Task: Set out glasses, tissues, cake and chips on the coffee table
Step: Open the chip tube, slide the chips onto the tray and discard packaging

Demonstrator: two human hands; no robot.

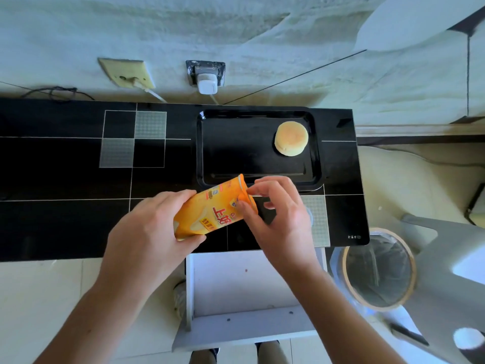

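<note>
A person stands at a black glass counter marked with white lines and grey squares, holding an orange chip can just above its near edge. The can lies tilted, its bottom end low toward the person and its top end raised toward the black tray that sits on the counter just beyond it. The left hand is wrapped around the can's lower end, fingers clenched on it from below with the thumb over the top. The right hand meets the can at its upper end, thumb and forefinger pinched on the rim there, the other fingers curled loosely beside it. A round pale cake rests inside the tray, in the tray's far right corner, well apart from the can. Below the can, on the person's side of the counter, a white drawer stands pulled out. Right of the drawer a lined waste bin sits on the floor. On the wall behind the tray a white charger is plugged into a socket
</note>
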